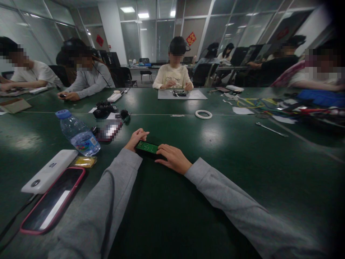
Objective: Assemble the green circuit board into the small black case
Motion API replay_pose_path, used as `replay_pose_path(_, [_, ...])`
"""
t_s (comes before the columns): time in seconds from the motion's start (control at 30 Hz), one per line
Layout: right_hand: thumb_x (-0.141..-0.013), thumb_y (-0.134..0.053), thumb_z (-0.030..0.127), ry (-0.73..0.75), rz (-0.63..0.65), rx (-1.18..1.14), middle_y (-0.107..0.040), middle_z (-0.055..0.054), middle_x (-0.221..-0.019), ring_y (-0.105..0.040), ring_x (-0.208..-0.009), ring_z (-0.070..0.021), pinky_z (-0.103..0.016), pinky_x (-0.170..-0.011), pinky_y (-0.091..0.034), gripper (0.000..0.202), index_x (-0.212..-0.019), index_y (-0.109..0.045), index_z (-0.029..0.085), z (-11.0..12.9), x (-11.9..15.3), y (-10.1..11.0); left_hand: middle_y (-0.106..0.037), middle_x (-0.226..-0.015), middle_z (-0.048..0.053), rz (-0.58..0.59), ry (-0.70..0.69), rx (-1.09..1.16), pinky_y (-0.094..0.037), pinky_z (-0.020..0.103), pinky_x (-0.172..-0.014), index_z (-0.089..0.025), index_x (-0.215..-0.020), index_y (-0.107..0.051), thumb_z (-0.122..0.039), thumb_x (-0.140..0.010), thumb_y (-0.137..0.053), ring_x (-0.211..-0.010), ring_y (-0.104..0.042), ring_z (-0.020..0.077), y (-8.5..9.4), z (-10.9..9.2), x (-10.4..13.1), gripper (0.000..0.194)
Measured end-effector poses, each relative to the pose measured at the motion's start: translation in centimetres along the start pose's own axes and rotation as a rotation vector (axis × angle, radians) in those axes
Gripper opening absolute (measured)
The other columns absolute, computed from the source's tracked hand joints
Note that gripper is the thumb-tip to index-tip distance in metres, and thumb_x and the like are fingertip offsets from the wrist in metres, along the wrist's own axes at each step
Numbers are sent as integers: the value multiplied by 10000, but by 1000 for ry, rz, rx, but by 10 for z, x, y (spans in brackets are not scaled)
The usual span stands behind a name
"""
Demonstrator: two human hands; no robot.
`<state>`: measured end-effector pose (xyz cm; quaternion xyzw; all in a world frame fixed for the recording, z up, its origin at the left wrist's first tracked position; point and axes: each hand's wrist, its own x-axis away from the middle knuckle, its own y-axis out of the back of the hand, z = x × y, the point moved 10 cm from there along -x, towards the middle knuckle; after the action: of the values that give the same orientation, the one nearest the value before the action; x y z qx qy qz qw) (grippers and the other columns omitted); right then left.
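Observation:
Low over the green table, a green circuit board with a black casing or edge spans the gap between my two hands. My left hand closes around its left end, with fingers reaching past the far edge. At the other end, my right hand has its fingers over the top and its thumb along the near side. Part of the board lies hidden beneath these fingers. Small light marks show on the green face, too fine to make out.
Left of my arms are a water bottle, a white power bank, a red-edged phone and a yellow packet. Beyond lie a white ring, a wrench and tangled cables. Several people sit around the table.

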<state>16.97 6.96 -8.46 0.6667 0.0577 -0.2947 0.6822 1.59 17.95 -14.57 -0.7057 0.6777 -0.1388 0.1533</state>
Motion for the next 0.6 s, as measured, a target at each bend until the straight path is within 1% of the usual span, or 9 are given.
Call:
replay_pose_path(0.2, [-908, -544, 370, 15, 8, 26, -564, -73, -1021, -547, -895, -172, -302, -735, -481, 242, -1042, -531, 169, 2, 0, -1, -249, -431, -127, -21, 14, 6, -194, 159, -404, -190, -605, -229, -187, -540, -799, -367, -245, 9, 1, 1, 1, 574])
replay_pose_path(0.33, [-915, -527, 385, 15, 6, 38, -561, -79, -1023, -547, -899, -177, -302, -726, -486, 252, -1039, -532, 166, 2, -1, -2, -252, -433, -125, -10, 6, -7, -183, 162, -406, -189, -603, -220, -193, -555, -791, -368, -247, 10, 1, 1, -1, 572])
replay_pose_path(0.6, [-925, -506, 399, -1, -26, 36, -565, -90, -1045, -552, -936, -187, -319, -769, -489, 274, -1048, -535, 156, 0, 0, -1, -244, -432, -128, -11, 12, -10, -172, 159, -401, -189, -602, -219, -196, -551, -796, -364, -236, 6, 3, 3, -2, 579])
